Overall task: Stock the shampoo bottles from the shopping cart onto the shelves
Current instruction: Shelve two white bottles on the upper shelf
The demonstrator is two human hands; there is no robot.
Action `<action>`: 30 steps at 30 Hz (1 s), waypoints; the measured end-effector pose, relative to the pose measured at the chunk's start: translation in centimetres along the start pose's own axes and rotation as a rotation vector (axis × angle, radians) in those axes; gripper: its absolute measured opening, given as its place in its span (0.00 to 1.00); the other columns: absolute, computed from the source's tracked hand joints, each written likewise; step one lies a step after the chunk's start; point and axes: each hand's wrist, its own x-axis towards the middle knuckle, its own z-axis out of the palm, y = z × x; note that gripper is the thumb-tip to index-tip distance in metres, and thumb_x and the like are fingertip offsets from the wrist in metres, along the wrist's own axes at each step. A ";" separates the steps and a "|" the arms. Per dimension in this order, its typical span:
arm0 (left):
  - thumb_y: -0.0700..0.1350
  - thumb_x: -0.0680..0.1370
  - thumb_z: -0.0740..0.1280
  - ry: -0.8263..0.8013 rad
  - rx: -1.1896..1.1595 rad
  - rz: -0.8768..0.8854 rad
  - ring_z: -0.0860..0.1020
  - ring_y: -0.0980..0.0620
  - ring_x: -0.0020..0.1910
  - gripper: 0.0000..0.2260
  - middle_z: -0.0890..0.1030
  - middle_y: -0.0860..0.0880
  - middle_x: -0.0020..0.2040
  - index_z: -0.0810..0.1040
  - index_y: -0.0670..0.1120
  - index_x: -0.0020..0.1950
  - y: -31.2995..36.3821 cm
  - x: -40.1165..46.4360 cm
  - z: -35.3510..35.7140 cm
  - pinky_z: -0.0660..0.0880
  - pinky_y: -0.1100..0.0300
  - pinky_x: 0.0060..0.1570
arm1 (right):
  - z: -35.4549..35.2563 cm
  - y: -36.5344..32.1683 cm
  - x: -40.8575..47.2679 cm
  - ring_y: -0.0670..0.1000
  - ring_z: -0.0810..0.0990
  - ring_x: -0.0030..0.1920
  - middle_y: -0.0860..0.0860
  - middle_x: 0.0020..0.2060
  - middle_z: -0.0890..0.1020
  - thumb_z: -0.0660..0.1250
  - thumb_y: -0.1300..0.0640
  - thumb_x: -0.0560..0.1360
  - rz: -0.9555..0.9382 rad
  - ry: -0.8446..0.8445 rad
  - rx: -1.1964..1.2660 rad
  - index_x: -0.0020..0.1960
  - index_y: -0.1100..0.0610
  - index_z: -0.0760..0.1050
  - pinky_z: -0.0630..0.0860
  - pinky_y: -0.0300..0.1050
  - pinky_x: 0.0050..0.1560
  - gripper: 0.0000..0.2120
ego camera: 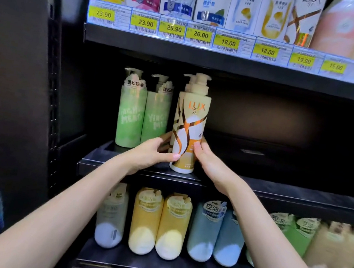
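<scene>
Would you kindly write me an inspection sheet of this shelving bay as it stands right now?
Surface: middle shelf, black, bare to the right of the bottles.
Job's things: Lux bottle upright at the shelf's front edge, a second like it close behind; two green pump bottles to its left.
Clutter: nothing seen.
Grippers: left hand and right hand grip the Lux bottle's lower sides.
Cables: nothing seen.
Surroundings: price tags on the upper shelf; yellow and blue bottles on the shelf below.
</scene>
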 end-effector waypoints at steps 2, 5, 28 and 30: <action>0.44 0.76 0.69 0.005 0.015 -0.014 0.76 0.63 0.59 0.14 0.78 0.58 0.61 0.72 0.56 0.59 -0.2 0.2 0.0 0.69 0.64 0.63 | 0.1 -0.1 -0.1 0.40 0.62 0.65 0.39 0.65 0.64 0.48 0.43 0.82 0.010 0.007 -0.006 0.78 0.48 0.47 0.58 0.37 0.65 0.26; 0.43 0.78 0.66 -0.014 0.078 0.012 0.74 0.60 0.62 0.22 0.75 0.55 0.64 0.64 0.50 0.71 0.2 0.2 0.2 0.69 0.71 0.61 | 0.2 -0.1 0.3 0.41 0.63 0.65 0.43 0.70 0.65 0.48 0.43 0.82 0.024 0.036 -0.035 0.78 0.49 0.50 0.59 0.38 0.65 0.26; 0.58 0.81 0.50 0.304 1.075 -0.121 0.68 0.51 0.69 0.22 0.72 0.50 0.70 0.70 0.51 0.70 -0.3 -4.7 2.8 0.59 0.51 0.70 | 0.2 0.8 1.7 0.48 0.76 0.60 0.49 0.59 0.78 0.61 0.53 0.80 0.015 0.045 -0.143 0.59 0.50 0.70 0.68 0.41 0.63 0.09; 0.58 0.81 0.49 0.328 1.099 -0.080 0.68 0.51 0.69 0.22 0.71 0.50 0.71 0.71 0.52 0.70 -0.5 -4.8 2.7 0.62 0.54 0.67 | 0.3 0.7 1.6 0.47 0.76 0.59 0.48 0.57 0.78 0.60 0.54 0.81 0.003 0.038 -0.155 0.62 0.53 0.71 0.67 0.39 0.62 0.11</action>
